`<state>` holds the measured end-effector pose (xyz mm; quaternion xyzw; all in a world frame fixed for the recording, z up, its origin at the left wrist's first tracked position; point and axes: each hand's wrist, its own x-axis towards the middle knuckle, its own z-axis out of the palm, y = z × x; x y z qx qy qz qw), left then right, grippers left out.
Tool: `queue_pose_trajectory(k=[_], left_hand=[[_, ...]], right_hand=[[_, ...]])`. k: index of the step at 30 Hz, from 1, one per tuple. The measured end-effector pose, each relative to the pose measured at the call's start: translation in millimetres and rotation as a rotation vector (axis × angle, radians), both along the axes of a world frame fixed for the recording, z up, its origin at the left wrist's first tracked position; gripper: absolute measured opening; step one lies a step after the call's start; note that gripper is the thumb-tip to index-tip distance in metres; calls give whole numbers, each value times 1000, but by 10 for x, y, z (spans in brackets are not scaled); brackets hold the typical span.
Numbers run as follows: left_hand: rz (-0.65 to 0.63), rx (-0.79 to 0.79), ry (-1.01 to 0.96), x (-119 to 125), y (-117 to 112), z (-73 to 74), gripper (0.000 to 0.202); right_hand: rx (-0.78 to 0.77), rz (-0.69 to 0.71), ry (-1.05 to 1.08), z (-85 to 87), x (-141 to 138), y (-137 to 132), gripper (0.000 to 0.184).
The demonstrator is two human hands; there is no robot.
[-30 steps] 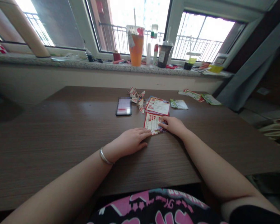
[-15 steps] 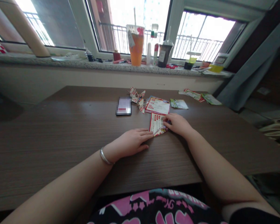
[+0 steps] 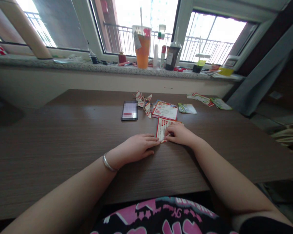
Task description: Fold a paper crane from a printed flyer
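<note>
Our left hand (image 3: 139, 148) outstretched, fingertips at a printed sheet (image 3: 161, 126) on the brown surface (image 3: 88, 136), our right hand (image 3: 182, 134) curled over it, whether its grip pinches we cannot tell, on the sill (image 3: 73, 66), a tall cup (image 3: 143, 52) of orange drink.

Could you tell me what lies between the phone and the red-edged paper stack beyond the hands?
In the head view, some folded striped paper pieces lie between the phone and the paper stack.

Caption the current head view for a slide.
Right hand on a printed sheet, left hand at its near left corner, with a phone beyond on the brown table.
</note>
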<state>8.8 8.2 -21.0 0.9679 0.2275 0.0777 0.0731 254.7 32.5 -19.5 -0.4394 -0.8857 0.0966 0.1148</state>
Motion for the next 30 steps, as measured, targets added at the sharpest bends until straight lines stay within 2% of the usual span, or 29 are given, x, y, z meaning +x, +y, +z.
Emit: queue_pose_trajectory(k=[6,15,21,26,30], left_hand=[[-5,23,8,5,-27,60,42],[17,55,-10,31,-32,44,39],[11,54,-11,32,-22,37,39],[0,48,-20,25,-12,9,39],[17,52,-26,29,-18,6,38]], right_hand=[[-49,4,33,-68,37,52,13],[62,-41,-23,-52,-9,46,14],[68,-13,-57,-81,1,87,16],[42,74,-53,-82,5,120,16],[48,69,-44,-82,0,124,15]])
